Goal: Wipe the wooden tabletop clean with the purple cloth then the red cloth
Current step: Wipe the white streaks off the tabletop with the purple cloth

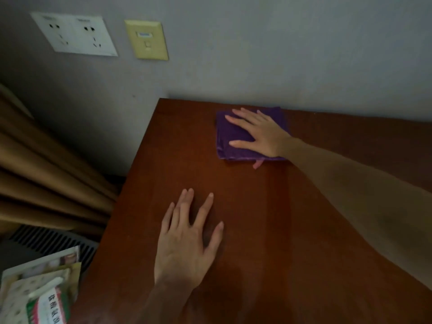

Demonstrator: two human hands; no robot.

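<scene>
A folded purple cloth [230, 139] lies on the wooden tabletop [268, 218] near the far edge by the wall. My right hand [261, 132] lies flat on top of the purple cloth, fingers spread and pointing left, pressing it to the wood. A small pink tag [257, 164] pokes out from under the cloth's near edge. My left hand [189, 239] rests palm down on the bare wood closer to me, fingers apart, holding nothing. No red cloth is in view.
The grey wall [280, 54] runs along the table's far edge, with white sockets [74, 33] and a yellow switch plate [146, 39]. Brown curtains [46, 171] hang left of the table. Printed packets [39, 293] sit at the lower left, beside a vent grille [53, 242].
</scene>
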